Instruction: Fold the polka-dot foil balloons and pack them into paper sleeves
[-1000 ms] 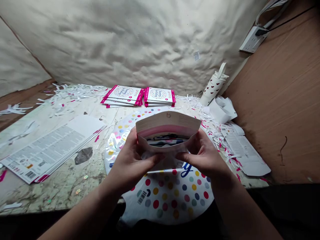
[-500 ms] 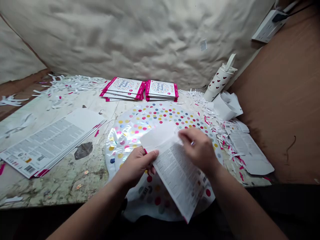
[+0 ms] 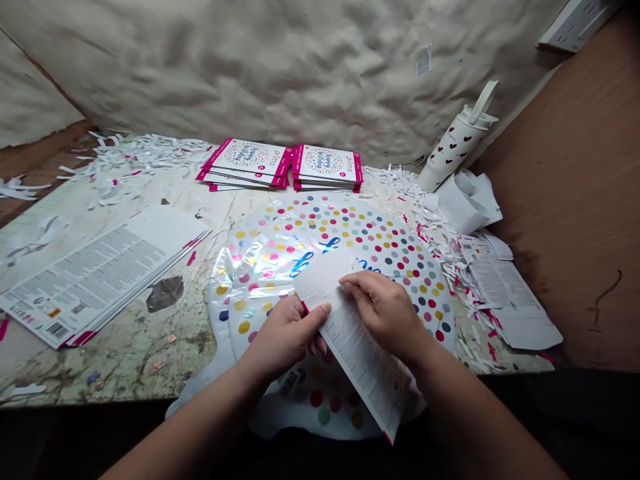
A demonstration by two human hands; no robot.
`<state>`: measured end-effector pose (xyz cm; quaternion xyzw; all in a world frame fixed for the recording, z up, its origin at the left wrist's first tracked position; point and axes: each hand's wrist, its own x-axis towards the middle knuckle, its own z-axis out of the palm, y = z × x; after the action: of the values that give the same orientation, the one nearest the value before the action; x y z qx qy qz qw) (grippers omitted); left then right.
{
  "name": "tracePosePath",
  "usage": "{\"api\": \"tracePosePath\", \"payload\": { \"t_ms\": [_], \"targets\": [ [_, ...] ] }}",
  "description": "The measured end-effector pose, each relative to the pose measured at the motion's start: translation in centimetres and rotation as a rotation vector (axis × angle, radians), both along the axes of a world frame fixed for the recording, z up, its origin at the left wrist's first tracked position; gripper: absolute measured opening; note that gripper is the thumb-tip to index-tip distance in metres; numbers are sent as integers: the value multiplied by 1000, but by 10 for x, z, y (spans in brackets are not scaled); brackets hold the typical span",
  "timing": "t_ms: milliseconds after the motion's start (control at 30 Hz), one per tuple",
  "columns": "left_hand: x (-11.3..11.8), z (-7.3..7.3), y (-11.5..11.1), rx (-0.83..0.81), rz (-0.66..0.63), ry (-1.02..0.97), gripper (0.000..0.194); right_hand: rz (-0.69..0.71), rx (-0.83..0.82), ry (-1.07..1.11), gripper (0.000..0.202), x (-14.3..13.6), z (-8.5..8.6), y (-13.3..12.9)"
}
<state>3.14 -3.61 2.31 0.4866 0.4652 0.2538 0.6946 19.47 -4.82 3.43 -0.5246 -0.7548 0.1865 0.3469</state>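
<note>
A printed cardboard sleeve [image 3: 363,353], white at its upper end and covered in fine grey text below, is held aslant in front of me. My left hand [image 3: 295,327] grips its left edge, thumb on top. With fingers and thumb drawn together, my right hand [image 3: 383,307] pinches at the sleeve near the line between the white end and the text; what exactly lies in the fingertips is hidden. Beneath both hands lies a flat foil balloon [image 3: 400,247] with coloured dots and blue lettering, partly covered by the sleeve and hanging over the table's front edge.
On the left lies a stack of printed sleeves [image 3: 100,273]. Two piles of pink-edged packs [image 3: 250,160] stand at the back. Paper strips [image 3: 150,160] litter the table. To the right are a heart-patterned bottle [image 3: 455,147], crumpled paper [image 3: 465,200] and loose sleeves [image 3: 515,293].
My right hand has moved left and down along the sleeve, its fingers now nearer my left hand. The view has shifted slightly, and more blue lettering shows on the balloon.
</note>
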Motion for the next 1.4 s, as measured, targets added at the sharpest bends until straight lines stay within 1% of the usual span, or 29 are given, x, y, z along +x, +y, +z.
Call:
{"api": "tracePosePath", "payload": {
  "t_ms": [33,100,167,200,267,333,367,400,433,500,533,567,600,633,700,800,833,867,900,933,1000,1033,1100,1133,1200,1300,1333,1367,1400],
  "targets": [
    [1,-1,0,2,-5,3,31,5,1,9,19,-2,-1,0],
    [2,-1,1,21,-29,30,35,1,64,-85,16,-3,-5,0],
    [1,-1,2,31,-40,57,37,-72,159,-200,16,8,-11,5],
    [-1,-2,3,29,-33,62,36,-140,198,-230,19,19,-13,8],
    [-7,-2,7,29,16,65,31,-353,227,-252,21,54,-14,16],
    [-14,-3,11,59,70,71,28,-657,209,-308,16,88,-9,20],
    [-17,-2,13,79,88,71,28,-748,187,-307,13,99,-5,20],
    [-17,-1,15,95,93,65,27,-742,161,-264,12,102,0,18],
    [-16,0,15,106,87,55,27,-644,119,-197,16,98,4,14],
    [-8,4,15,121,56,30,27,-310,63,-50,25,69,8,5],
    [-2,6,13,131,35,28,27,-176,71,-39,26,51,7,1],
    [3,8,12,142,16,29,27,-100,126,-69,25,33,5,-2],
    [8,9,10,151,5,30,26,-63,179,-130,16,19,2,-2],
    [11,10,9,153,-1,30,26,-65,226,-189,9,12,-2,0],
    [12,8,8,141,-3,30,26,-153,279,-259,14,19,-8,8],
    [6,2,9,125,8,31,28,-483,311,-254,18,58,-7,18],
    [4,0,10,125,11,36,29,-569,307,-243,16,68,-4,19],
    [3,-1,10,125,13,40,29,-589,285,-222,12,73,-1,18],
    [4,-1,10,123,12,42,29,-535,240,-196,9,72,2,15],
    [6,0,10,124,11,42,28,-417,188,-166,12,65,5,11],
    [12,5,8,140,4,37,26,-144,113,-149,18,40,7,2],
    [15,7,7,151,0,36,26,-67,109,-177,14,27,7,-1],
    [19,11,5,166,-11,39,25,-50,150,-263,5,11,4,-1],
    [19,11,5,164,-15,39,25,-93,173,-297,8,13,3,1],
    [14,11,6,151,-9,42,24,-260,203,-319,12,36,3,10],
    [1,6,12,186,68,108,29,-640,220,-306,16,91,10,21],
    [-3,4,13,207,104,143,34,-763,194,-310,15,104,14,21],
    [-4,2,14,224,139,174,38,-842,134,-322,18,109,18,18],
    [-4,0,14,232,170,193,42,-820,71,-330,30,106,21,13]
  ]
}}
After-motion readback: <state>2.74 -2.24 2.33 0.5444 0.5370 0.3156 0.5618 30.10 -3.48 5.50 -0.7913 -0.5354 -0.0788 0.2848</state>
